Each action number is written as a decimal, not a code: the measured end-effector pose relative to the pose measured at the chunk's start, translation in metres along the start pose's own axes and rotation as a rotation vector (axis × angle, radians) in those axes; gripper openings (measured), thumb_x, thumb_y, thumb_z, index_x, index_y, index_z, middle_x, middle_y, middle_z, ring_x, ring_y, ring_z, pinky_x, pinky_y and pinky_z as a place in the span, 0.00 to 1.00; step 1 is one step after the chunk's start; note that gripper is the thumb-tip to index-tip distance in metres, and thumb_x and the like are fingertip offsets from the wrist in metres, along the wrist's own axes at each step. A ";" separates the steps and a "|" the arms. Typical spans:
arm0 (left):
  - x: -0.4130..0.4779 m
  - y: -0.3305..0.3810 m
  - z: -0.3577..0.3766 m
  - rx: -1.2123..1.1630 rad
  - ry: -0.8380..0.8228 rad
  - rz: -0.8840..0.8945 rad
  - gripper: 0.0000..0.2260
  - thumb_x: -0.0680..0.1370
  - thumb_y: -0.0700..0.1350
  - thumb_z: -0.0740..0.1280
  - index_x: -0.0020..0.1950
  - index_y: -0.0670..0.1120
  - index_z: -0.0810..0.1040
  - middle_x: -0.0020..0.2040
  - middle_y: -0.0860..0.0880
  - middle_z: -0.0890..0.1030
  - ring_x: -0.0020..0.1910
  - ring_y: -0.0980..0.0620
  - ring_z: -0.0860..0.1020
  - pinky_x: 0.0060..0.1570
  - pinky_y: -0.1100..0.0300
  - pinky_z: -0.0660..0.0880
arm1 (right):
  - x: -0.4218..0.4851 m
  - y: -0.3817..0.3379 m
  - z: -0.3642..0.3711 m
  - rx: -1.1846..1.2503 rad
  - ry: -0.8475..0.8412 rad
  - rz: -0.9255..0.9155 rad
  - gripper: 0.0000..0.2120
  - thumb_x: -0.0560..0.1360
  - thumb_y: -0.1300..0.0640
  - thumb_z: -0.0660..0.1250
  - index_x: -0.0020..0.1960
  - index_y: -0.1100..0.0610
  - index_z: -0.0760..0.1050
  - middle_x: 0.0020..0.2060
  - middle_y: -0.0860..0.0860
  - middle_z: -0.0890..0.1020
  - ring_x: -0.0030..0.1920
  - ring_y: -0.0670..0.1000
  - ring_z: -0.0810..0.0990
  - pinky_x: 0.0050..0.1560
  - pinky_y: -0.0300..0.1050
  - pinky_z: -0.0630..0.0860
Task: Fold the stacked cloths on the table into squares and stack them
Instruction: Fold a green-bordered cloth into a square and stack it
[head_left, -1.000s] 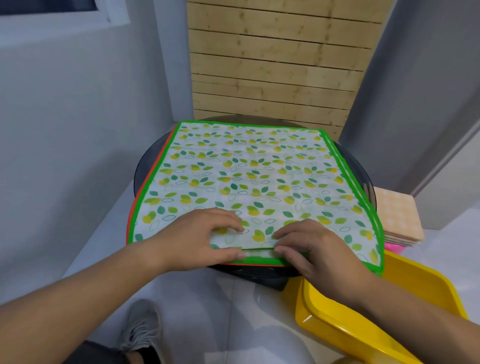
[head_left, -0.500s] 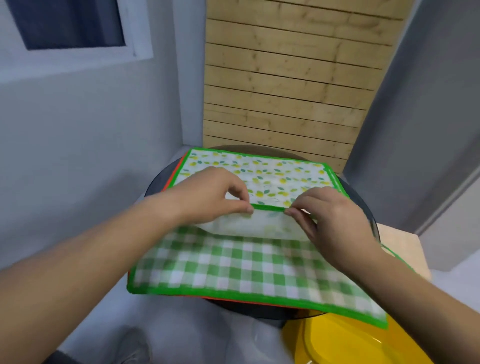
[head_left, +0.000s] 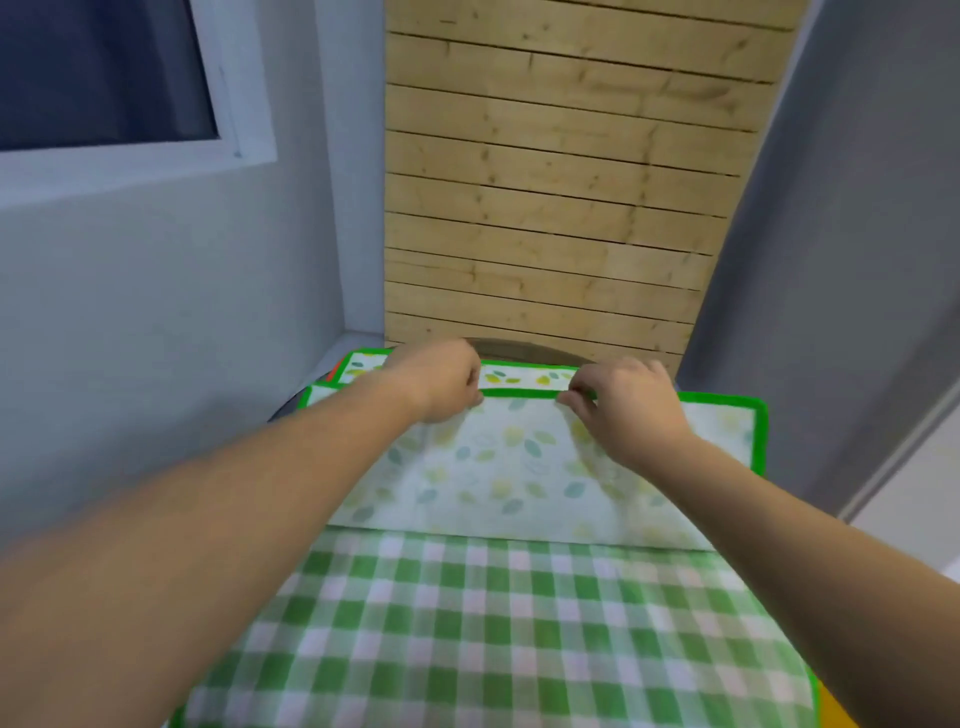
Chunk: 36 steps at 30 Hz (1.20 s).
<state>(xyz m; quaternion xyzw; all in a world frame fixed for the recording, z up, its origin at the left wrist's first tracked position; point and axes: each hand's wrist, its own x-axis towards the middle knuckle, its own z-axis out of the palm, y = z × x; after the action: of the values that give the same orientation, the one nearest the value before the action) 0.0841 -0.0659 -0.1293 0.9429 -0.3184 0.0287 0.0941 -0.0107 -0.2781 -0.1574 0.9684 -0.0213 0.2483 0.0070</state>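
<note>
Reference item: checked cloth (head_left: 498, 634), green and white, lying flat on the counter (head_left: 519, 347) with a green hem along its near right edge.

1. Leaf-print cloth (head_left: 498, 467): lies directly on the checked cloth and covers its far part. It is doubled over, pale reverse side up. The fold line runs across the checked cloth, about midway up its visible area. The green-hemmed free edge lies at the far side of the checked cloth. Beyond that edge, a narrow strip of the printed face shows. The right-hand hemmed corner of the doubled layer extends past the right side of the checked cloth.

2. Left hand (head_left: 441, 382): positioned at the far left of the checked cloth, arm stretched across it. The fingers (head_left: 475, 387) are curled and pinch the green hem of the leaf-print cloth.

3. Right hand (head_left: 623, 400): positioned at the far right of the checked cloth. The fingers (head_left: 574, 397) are curled and pinch the same hem, well apart from the left hand.

4. Surroundings: a wooden slat panel (head_left: 571, 182) stands beyond the far side of the checked cloth. A window (head_left: 104, 73) is beyond its far left. A sliver of a yellow object (head_left: 839, 714) shows at its near right corner; what it is cannot be told.
</note>
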 end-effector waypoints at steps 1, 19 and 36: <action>0.004 -0.006 0.012 -0.034 0.023 -0.040 0.10 0.78 0.53 0.69 0.40 0.49 0.77 0.42 0.52 0.80 0.48 0.46 0.79 0.39 0.58 0.68 | 0.004 0.004 0.010 0.047 -0.048 0.061 0.11 0.78 0.44 0.65 0.45 0.49 0.80 0.42 0.47 0.82 0.49 0.55 0.77 0.51 0.50 0.66; 0.026 -0.040 0.110 -0.374 0.202 -0.196 0.07 0.76 0.57 0.72 0.42 0.56 0.79 0.44 0.57 0.74 0.53 0.51 0.70 0.56 0.54 0.63 | 0.010 0.032 0.100 0.324 -0.212 0.254 0.12 0.75 0.42 0.70 0.37 0.45 0.73 0.43 0.47 0.75 0.49 0.52 0.72 0.50 0.50 0.71; 0.024 -0.042 0.124 -0.420 0.323 -0.176 0.04 0.76 0.57 0.72 0.46 0.58 0.82 0.47 0.58 0.76 0.55 0.54 0.70 0.54 0.58 0.61 | 0.104 0.045 0.128 0.467 -0.359 0.440 0.17 0.74 0.38 0.68 0.59 0.45 0.73 0.43 0.56 0.83 0.31 0.53 0.82 0.33 0.45 0.79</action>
<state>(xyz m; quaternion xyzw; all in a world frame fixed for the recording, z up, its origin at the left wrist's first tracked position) 0.1280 -0.0716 -0.2548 0.9100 -0.2151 0.1036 0.3391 0.1398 -0.3303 -0.2200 0.9443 -0.1726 0.0684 -0.2715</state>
